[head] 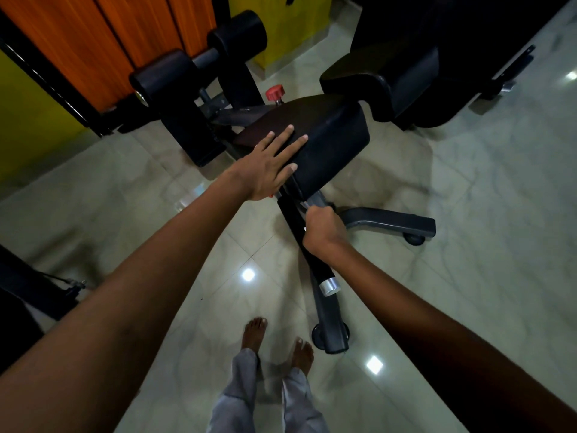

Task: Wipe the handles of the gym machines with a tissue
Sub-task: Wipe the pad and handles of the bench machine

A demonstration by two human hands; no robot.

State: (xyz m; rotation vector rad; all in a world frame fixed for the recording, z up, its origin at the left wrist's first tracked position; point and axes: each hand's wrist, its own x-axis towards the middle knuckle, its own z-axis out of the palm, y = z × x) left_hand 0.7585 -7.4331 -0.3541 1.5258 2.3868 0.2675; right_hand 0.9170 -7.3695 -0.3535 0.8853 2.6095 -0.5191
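A black handle bar with a silver end cap sticks out toward me from under the black padded seat of a gym machine. My right hand grips the upper part of this handle, fingers curled round it. A small white bit of tissue shows at the edge of that fist; the rest is hidden. My left hand lies flat on the seat pad's near corner, fingers straight and spread.
Black roller pads and a red adjustment knob are behind the seat. Grey base legs with wheels spread over the glossy tiled floor. Another black padded bench stands at the back right. My bare feet are below the handle.
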